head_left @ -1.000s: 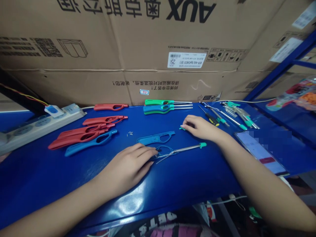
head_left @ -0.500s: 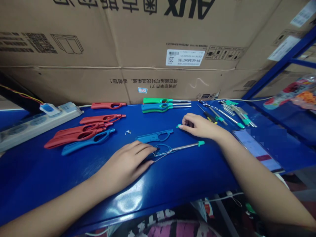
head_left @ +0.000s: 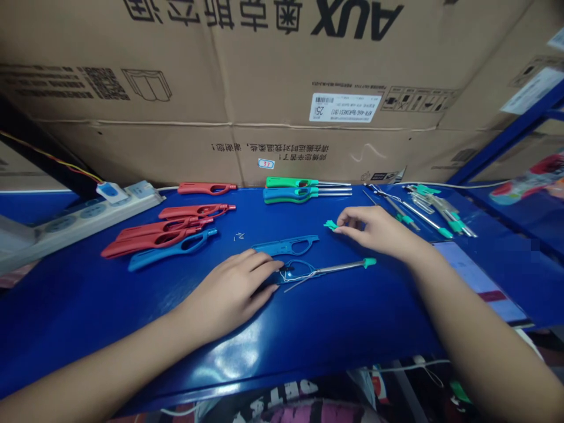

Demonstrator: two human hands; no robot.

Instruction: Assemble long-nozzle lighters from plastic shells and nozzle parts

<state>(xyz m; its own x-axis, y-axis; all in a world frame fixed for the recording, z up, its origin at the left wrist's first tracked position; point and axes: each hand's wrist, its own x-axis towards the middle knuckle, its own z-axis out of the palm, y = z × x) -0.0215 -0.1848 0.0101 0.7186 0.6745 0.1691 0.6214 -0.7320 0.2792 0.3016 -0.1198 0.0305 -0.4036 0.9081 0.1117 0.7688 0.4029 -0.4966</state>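
Note:
My left hand (head_left: 240,282) rests on the blue table, its fingers closed over the left end of a blue lighter shell half (head_left: 297,270). White wires, a small dark part and a thin rod lie in that shell, and a metal tube (head_left: 341,268) with a green tip extends to the right. Just behind it is the other blue shell half (head_left: 288,244), with an oval finger hole. Between thumb and fingertips, my right hand (head_left: 370,226) pinches a small green plastic part (head_left: 330,225) above the table.
Red lighter bodies (head_left: 154,235) and a blue one (head_left: 171,251) lie at the left, near a power strip (head_left: 88,217). Small screws (head_left: 238,237) are beside them. Two assembled lighters (head_left: 291,191) lie at the back. Metal tubes (head_left: 425,217) and a phone (head_left: 473,273) are at the right.
The view has shifted, so everything sits farther right. More of the green part shows at my right fingertips. My left hand stays on the blue shell half.

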